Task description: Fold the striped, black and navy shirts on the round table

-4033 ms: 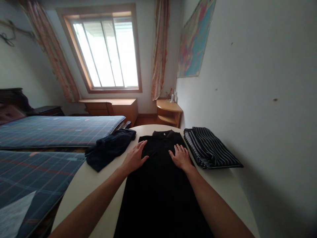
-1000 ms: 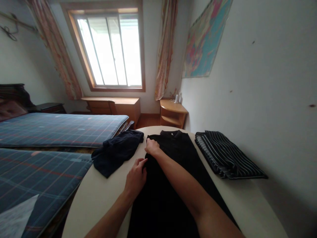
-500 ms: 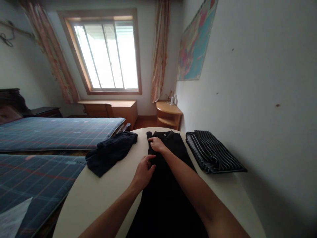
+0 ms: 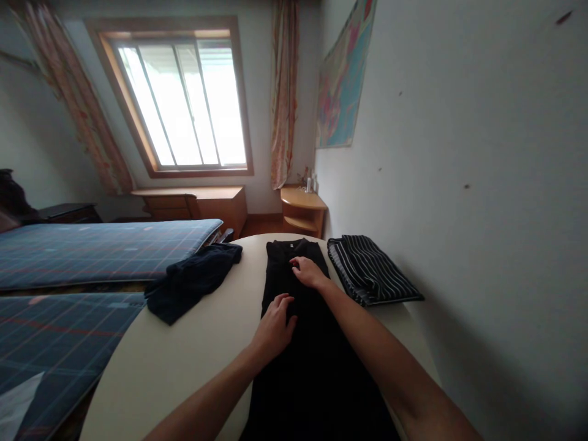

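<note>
A black collared shirt (image 4: 321,361), folded into a long narrow strip, lies along the white round table (image 4: 184,361) with its collar at the far end. My left hand (image 4: 274,324) is over the shirt's left edge, fingers stretched and thumb apart, holding nothing. Further up, just below the collar, my right hand (image 4: 307,271) rests on the cloth with its fingers slightly bent and apart. Part of the shirt's right side is hidden under my right forearm.
Left on the table lies a crumpled dark navy garment (image 4: 195,282). A folded black-and-white striped cloth (image 4: 374,269) sits at the right, by the wall. Mattresses (image 4: 110,251) flank the table's left side; a corner shelf (image 4: 303,199) stands beyond.
My right hand has moved from the shirt's left edge toward its middle, and the raised fold beside the collar now lies flat. The whole view has turned slightly right.
</note>
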Demonstrator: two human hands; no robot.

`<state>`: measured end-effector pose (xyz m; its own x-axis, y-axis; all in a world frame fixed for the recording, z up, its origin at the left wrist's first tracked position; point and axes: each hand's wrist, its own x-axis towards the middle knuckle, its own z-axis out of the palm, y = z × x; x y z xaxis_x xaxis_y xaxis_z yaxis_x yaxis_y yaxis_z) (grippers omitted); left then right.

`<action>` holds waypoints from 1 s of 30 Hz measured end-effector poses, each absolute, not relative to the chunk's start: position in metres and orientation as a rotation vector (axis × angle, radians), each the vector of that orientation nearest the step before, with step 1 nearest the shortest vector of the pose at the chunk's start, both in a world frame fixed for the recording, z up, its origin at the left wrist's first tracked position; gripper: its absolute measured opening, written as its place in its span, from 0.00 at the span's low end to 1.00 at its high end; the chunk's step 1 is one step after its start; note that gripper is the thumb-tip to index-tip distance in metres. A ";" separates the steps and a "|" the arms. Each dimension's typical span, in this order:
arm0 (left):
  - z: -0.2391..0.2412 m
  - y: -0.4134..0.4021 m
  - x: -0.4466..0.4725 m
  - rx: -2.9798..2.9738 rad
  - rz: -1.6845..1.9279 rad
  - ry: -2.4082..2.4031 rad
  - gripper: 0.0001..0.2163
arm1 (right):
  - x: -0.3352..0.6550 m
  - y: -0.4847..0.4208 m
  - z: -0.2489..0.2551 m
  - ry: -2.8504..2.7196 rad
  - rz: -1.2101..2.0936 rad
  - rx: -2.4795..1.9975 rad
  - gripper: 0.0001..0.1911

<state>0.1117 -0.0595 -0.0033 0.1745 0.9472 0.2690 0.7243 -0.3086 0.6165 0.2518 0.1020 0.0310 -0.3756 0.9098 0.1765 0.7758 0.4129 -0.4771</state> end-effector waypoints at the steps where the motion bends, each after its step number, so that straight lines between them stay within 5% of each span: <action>1: -0.005 -0.064 0.110 2.150 0.821 1.607 0.22 | 0.258 0.098 0.031 -2.274 0.429 -1.454 0.15; 8: -0.005 -0.080 0.101 2.340 0.451 1.591 0.31 | 0.278 0.074 0.021 -2.423 0.415 -1.461 0.16; 17: -0.002 -0.040 0.066 2.440 0.416 1.426 0.30 | 0.257 0.085 -0.004 -2.251 0.395 -1.588 0.17; 30: 0.043 -0.111 0.042 2.291 0.284 1.583 0.16 | 0.250 0.087 -0.014 -2.082 0.320 -1.425 0.09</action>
<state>0.0417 -0.1112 0.0435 0.3592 0.9328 -0.0285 0.8646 -0.3212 0.3864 0.2501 0.0868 -0.0136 -0.2528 0.9084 0.3329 0.7667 0.3980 -0.5037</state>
